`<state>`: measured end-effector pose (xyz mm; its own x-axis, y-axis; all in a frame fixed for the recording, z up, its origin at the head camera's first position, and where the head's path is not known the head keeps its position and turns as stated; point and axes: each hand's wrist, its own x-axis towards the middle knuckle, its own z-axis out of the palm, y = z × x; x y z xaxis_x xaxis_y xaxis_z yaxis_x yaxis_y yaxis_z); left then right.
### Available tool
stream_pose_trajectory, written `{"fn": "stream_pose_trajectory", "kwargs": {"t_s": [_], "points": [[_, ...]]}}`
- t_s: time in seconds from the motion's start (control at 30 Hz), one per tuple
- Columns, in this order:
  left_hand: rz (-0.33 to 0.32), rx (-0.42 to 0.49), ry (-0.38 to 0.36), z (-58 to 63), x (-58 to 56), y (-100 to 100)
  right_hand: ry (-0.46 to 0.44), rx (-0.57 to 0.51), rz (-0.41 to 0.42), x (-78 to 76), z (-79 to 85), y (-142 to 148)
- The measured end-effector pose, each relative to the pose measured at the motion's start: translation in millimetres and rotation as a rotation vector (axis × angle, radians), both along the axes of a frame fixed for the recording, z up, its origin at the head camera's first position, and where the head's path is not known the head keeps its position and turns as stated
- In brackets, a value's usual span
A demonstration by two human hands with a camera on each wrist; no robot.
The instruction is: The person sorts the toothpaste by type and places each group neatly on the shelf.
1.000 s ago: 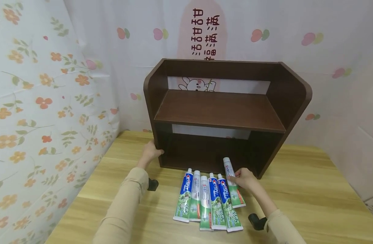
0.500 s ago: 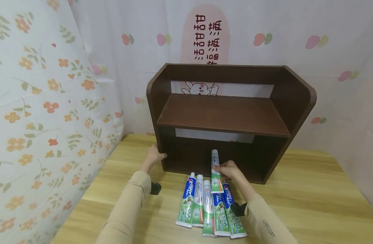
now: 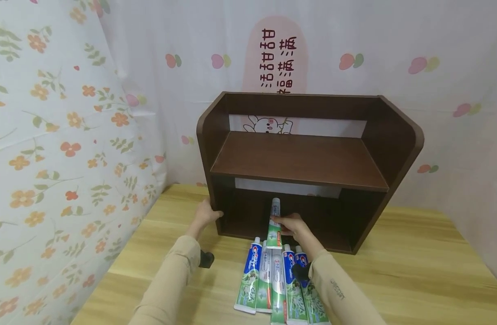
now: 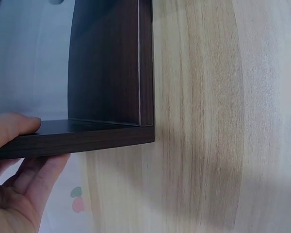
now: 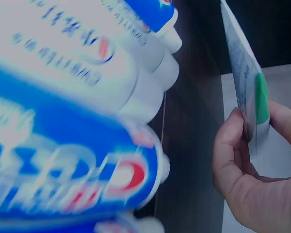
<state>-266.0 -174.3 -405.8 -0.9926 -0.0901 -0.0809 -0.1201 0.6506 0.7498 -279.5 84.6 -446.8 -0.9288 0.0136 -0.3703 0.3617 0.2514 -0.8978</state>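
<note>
My left hand grips the lower left side panel of a dark brown two-tier shelf, thumb inside and fingers outside. My right hand pinches a white-and-green toothpaste tube, cap end up, before the lower compartment. In the right wrist view the tube appears edge-on between thumb and fingers. Below it, several toothpaste tubes lie side by side on the table: a blue-and-green one at the left, white-and-green ones in the middle, and blue-and-green ones at the right, partly hidden by my right forearm.
The shelf stands on a wood-grain table whose surface extends to both sides. Behind hangs a pale patterned curtain, with a floral one along the left. The upper shelf board lies above my right hand.
My right hand has lifted the white-and-green toothpaste tube from the right end of the row and carried it left, in front of the lower compartment. The left hand keeps its grip on the shelf.
</note>
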Motion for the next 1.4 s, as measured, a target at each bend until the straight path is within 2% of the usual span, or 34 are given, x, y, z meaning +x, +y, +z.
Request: {"fn": "stream_pose_trajectory", "kwargs": {"t_s": [0.1, 0.4, 0.47, 0.5, 0.57, 0.7, 0.73, 0.8, 0.87, 0.9, 0.97, 1.0, 1.13, 1.17, 1.2, 1.23, 1.4], "points": [[0.008, 0.001, -0.002, -1.3, 1.5, -1, -0.005, -0.037, -0.012, -4.3, -2.4, -9], [0.004, -0.016, 0.056, -7.5, 3.6, 1, -0.01, -0.095, -0.03, -11.8, -11.4, -38], [0.0, -0.014, 0.053, -10.1, 4.4, 3, -0.013, -0.094, -0.03, -18.4, -20.2, -42], [-0.003, -0.018, 0.055, -11.3, 4.9, 3, -0.017, -0.089, -0.034, -24.8, -28.5, -43], [-0.006, -0.031, 0.06, -14.1, 5.4, 5, 0.004, -0.111, -0.02, -47.4, -61.6, -43], [-0.005, -0.029, 0.064, -16.8, 6.8, 7, 0.048, -0.168, 0.015, -109.7, -151.1, -38], [-0.005, -0.023, 0.061, -16.7, 7.0, 8, 0.056, -0.177, 0.023, -119.4, -166.1, -38], [-0.006, -0.012, 0.053, -16.2, 7.6, 9, 0.066, -0.188, 0.024, -129.2, -177.8, -40], [-0.009, -0.005, 0.034, -15.1, 8.2, 9, 0.062, -0.189, 0.017, -130.9, -174.8, -42], [-0.012, -0.002, 0.036, -14.8, 8.2, 10, 0.063, -0.187, 0.008, -125.9, -166.5, -44], [-0.017, -0.005, 0.039, -14.8, 7.9, 11, 0.091, -0.153, -0.01, -144.5, -188.7, -46], [-0.014, 0.001, 0.042, -15.1, 7.4, 11, 0.096, -0.102, -0.021, -151.5, -196.1, -48], [-0.002, 0.022, 0.067, -16.8, 4.4, 9, 0.199, 0.128, -0.015, -163.9, -209.5, -55], [0.002, 0.03, 0.067, -16.8, 3.4, 8, 0.208, 0.175, 0.004, -152.5, -191.8, -57], [0.003, 0.039, 0.069, -16.3, 2.6, 7, 0.228, 0.174, 0.019, -142.1, -177.2, -58], [0.004, 0.044, 0.067, -15.7, 1.9, 6, 0.26, 0.167, 0.034, -136.8, -170.1, -57], [0.014, 0.084, 0.043, -9.2, -1.7, -1, 0.363, 0.085, 0.093, -126.7, -157.9, -37]]}}
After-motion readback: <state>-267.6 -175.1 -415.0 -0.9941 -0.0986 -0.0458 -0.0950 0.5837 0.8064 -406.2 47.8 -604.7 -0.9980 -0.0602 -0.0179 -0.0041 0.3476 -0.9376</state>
